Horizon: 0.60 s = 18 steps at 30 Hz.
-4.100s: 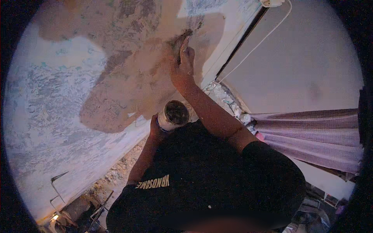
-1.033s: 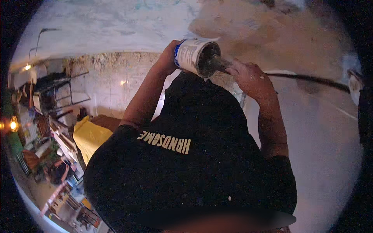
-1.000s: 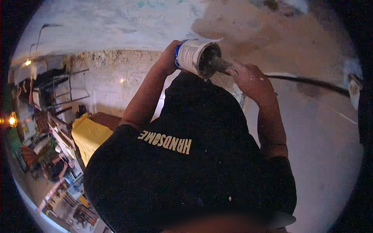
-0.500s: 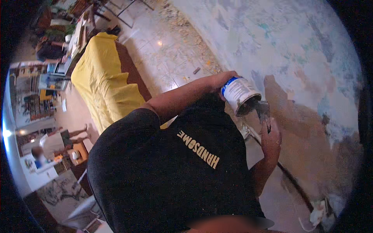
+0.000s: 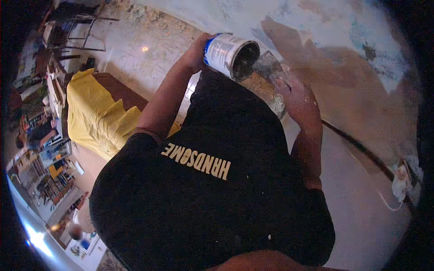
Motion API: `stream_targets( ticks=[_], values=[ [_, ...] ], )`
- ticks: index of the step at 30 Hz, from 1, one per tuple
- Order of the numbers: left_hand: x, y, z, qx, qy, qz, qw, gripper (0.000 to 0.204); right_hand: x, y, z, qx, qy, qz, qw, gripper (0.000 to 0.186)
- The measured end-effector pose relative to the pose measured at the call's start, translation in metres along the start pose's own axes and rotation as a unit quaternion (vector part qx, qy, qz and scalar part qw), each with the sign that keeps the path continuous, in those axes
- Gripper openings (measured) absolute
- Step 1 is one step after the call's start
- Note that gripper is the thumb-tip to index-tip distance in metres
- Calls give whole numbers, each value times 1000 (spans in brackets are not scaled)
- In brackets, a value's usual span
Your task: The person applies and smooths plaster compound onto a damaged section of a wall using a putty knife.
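Note:
My left hand (image 5: 197, 53) grips a white can (image 5: 224, 53) with a blue band by its bottom end. The can lies tipped on its side in the air, its dark, smeared mouth turned toward my right hand (image 5: 297, 94). In that hand is a putty knife (image 5: 267, 66), its wide, smeared blade right by the can's rim; whether they touch I cannot tell. My fingers are closed around the knife's handle, which they mostly hide.
A patchy, plastered wall (image 5: 334, 27) stands ahead and to the right. Left of me, a yellow cloth (image 5: 97, 119) drapes over a bulky piece. Debris (image 5: 158, 20) lies along the wall's foot. A dark cable-like strip (image 5: 361, 149) runs at the right. Other people are at far left.
My view has turned, and both hands now appear higher and farther left. The can has tipped further, showing more of its inside. The putty knife stays beside its mouth.

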<state>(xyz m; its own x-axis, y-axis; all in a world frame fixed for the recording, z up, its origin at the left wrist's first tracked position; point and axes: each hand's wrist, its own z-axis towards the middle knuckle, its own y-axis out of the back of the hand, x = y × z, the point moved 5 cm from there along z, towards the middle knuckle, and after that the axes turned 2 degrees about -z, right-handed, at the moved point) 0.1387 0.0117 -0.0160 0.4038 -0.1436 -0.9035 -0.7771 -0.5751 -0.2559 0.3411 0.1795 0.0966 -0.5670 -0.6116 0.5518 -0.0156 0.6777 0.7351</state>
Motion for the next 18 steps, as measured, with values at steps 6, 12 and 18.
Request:
stream_targets(
  ticks=[6, 12, 18],
  values=[
    [-4, -13, 18, 63, -25, -12, 998, 51, 3, -1, -8, -15, -23, -11, 1000, 43],
    [-46, -41, -1, 13, 49, 103, 993, 52, -3, -16, -5, -18, -13, 10, 1000, 40],
    [-45, -46, 6, 46, 76, 103, 991, 51, -1, -8, -8, 37, -101, -2, 994, 41]
  ],
)
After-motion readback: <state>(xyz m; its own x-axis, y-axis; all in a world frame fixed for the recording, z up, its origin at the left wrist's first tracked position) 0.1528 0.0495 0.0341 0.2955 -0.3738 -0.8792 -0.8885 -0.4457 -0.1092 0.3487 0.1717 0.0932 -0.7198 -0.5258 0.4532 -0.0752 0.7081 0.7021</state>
